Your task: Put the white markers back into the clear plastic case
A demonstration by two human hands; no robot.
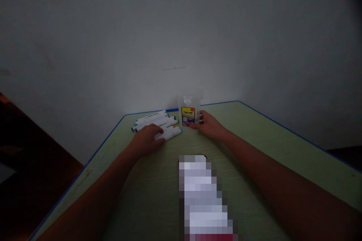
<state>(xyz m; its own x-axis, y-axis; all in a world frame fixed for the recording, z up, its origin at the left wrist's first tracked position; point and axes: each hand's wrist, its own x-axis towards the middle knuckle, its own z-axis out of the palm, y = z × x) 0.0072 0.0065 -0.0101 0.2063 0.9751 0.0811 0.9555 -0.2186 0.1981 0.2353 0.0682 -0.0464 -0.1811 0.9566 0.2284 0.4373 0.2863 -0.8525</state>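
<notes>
Several white markers (151,117) with coloured ends lie in a loose pile on the table. Over the near side of that pile is my left hand (147,139), its thumb and fingers closed around a white marker (173,133) at the front; the fingertips are partly hidden. A clear plastic marker box (188,116) with a yellow and blue label stands upright just right of the pile. My right hand (207,125) grips this box from its right side, thumb across the lower front and fingers behind.
The green table (283,150) has a blue edge and meets a grey wall (181,37) behind the box. A pixelated oblong object (205,196) lies at the near middle, between my forearms. Dark floor shows beyond the table's left edge.
</notes>
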